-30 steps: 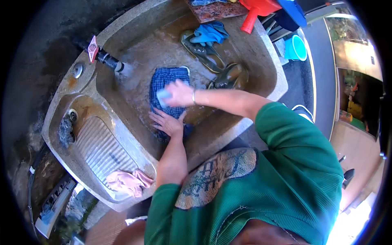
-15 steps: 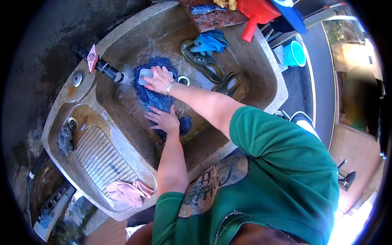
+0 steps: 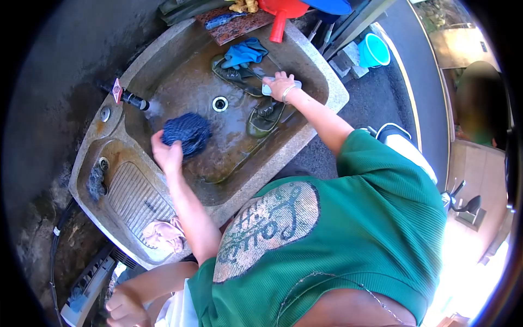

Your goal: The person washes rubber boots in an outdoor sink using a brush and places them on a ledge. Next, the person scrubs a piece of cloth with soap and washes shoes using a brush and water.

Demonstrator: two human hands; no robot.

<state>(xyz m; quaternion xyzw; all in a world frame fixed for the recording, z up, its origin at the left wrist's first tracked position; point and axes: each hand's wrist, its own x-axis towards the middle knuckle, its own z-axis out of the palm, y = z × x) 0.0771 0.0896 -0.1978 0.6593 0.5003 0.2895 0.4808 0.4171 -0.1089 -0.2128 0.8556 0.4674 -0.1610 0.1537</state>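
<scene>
My left hand [image 3: 168,154] grips the near left edge of a bunched dark blue checked cloth [image 3: 188,134], low in the stone sink [image 3: 259,177]. At the sink's right side my right hand [image 3: 279,85] is closed round a pale, whitish-blue block [image 3: 267,87], just above the dark shoes. One shoe [image 3: 236,76] lies beside blue rubber gloves [image 3: 245,53]; the other shoe [image 3: 265,117] sits nearer to me. Water runs from the tap [image 3: 132,99] at the left, and the round drain [image 3: 220,104] shows between cloth and shoes.
A ribbed side basin [image 3: 133,191] holds a pink cloth [image 3: 164,234]. A red scoop [image 3: 278,27] and a stone slab [image 3: 229,31] lie at the sink's far edge. A turquoise bucket [image 3: 373,50] stands beyond. Another person's hand [image 3: 126,308] is at lower left.
The checked cloth has gone from spread out to bunched, nearer the left wall, with my left hand. My right hand has left it and moved right with the pale block. The drain is uncovered.
</scene>
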